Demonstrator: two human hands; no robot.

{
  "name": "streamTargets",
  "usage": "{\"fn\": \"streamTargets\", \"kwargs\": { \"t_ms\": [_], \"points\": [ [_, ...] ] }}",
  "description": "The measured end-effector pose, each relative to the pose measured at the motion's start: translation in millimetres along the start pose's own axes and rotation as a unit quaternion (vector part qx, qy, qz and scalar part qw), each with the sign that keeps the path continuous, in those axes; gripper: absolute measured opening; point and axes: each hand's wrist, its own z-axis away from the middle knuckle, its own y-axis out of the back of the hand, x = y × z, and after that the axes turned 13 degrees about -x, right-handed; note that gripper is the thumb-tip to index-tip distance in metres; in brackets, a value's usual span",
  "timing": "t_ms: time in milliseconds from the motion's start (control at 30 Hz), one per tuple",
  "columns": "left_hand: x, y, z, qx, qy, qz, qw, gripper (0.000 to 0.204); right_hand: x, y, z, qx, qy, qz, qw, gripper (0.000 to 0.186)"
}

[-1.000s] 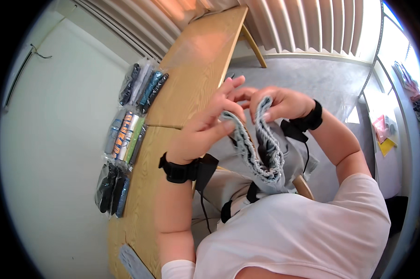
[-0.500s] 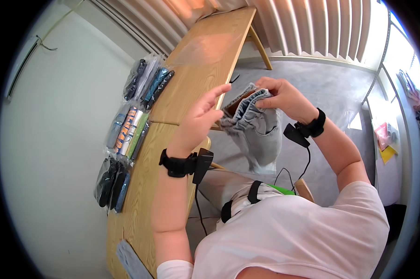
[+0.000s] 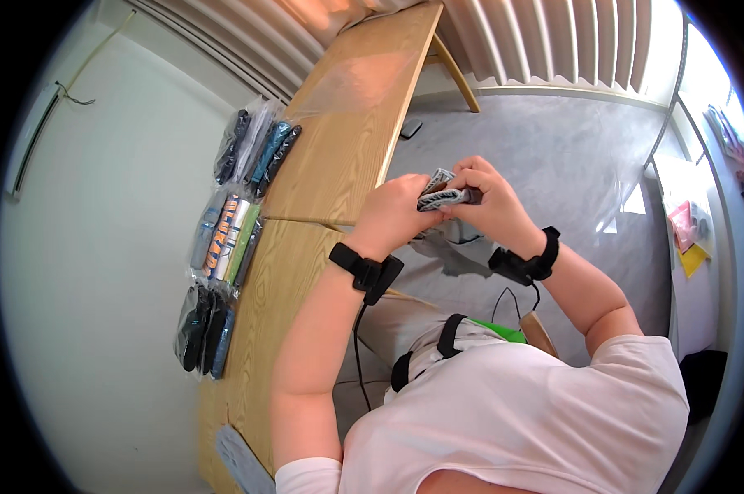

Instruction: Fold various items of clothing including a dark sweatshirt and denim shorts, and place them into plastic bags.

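Left fingers: the left hand (image 3: 392,216) is curled shut around the left end of a folded grey cloth bundle (image 3: 444,194), fingertips tucked against it.
Right fingers: the right hand (image 3: 489,206) is closed over the right end of the same bundle, thumb and fingers pinching it from above.
Bundle position: it is held in the air between the two hands, just right of the desk's edge and above the person's lap, not resting on the desk.
Bundle axis: its long axis runs roughly left to right, tilted slightly so the left end sits a little farther away; striped folded edges face up and to the left.
Cloth below: a looser grey part hangs just beneath the hands; whether it joins the bundle I cannot tell.
Wrists: each wrist carries a black band, the left wrist band (image 3: 365,267) with a cable running down toward the body, the right wrist band (image 3: 527,262) likewise dark.
Desk: a long wooden desk (image 3: 339,156) stretches from near left to far, to the left of the hands.
Packets: three clear bags lie along the desk's left side, well apart from the hands: dark packets far (image 3: 253,152), orange and green packets in the middle (image 3: 226,239), black packets near (image 3: 203,329).
Floor: grey carpet (image 3: 569,156) lies to the right of the desk.
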Motion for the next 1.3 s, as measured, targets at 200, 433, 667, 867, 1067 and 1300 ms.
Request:
{"fn": "streamTargets", "kwargs": {
  "t_ms": [200,433,667,867,1067,1300],
  "points": [
    [-3.2,0.4,-2.6,-0.047,-0.037,0.065,0.996,0.028,33.3,42.4,33.9,-0.037,0.017,0.070,0.997,0.050],
    [-10.8,21.4,0.6,-0.074,-0.053,0.070,0.993,0.025,103.5,73.3,92.6,-0.014,-0.188,0.098,0.977,0.040],
    [11.2,43.9,11.3,-0.050,-0.102,-0.039,0.993,0.024,143.3,46.8,108.1,-0.005,-0.130,0.125,0.984,0.055],
    [24.0,59.1,21.9,-0.022,-0.095,-0.072,0.993,0.025,174.8,27.0,112.7,-0.045,-0.160,0.130,0.978,0.054],
    [34.1,79.1,44.5,0.054,-0.041,-0.053,0.996,0.024,205.9,26.2,132.8,-0.050,-0.213,0.104,0.970,0.041],
    [11.0,117.7,127.0,0.150,0.087,0.008,0.985,0.027,189.4,41.0,121.4,-0.052,-0.280,0.014,0.958,0.027]
  ]
}}
